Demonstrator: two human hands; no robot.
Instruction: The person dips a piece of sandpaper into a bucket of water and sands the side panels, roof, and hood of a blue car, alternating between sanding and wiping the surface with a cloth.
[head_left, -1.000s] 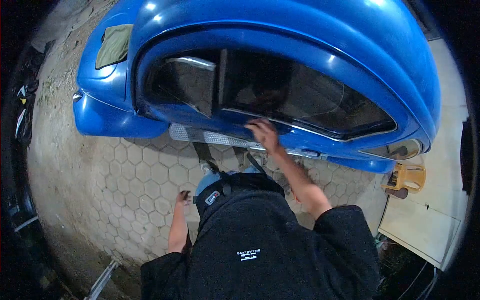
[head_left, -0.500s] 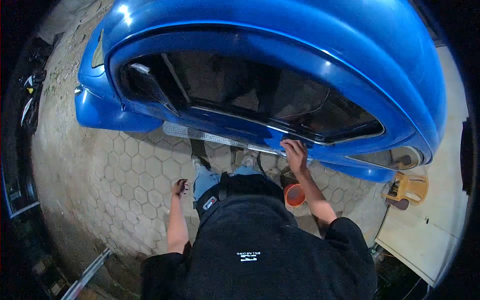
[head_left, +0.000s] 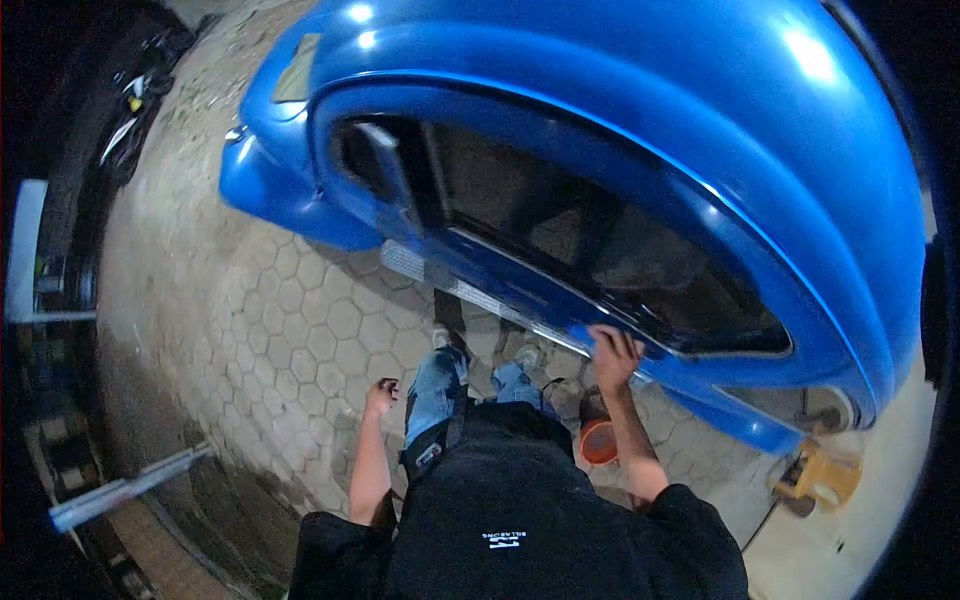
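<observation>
A blue car with a rounded roof fills the upper part of the head view, its dark side window facing me. My right hand is at the door just below the window's lower edge, fingers bent and close together. A brighter blue patch shows beside those fingers; I cannot make out whether it is a cloth or the door's paint. My left hand hangs at my side over the paving, loosely curled with its fingers a little apart and nothing in it.
An orange-red bucket stands on the hexagonal paving by my right forearm. Farther right is a yellow plastic chair. A metal ladder-like rail lies at lower left. A silver running board lines the car.
My view has turned, so the car appears tilted and lower to the right. My right hand stays at the door below the window. The left hand still hangs free.
</observation>
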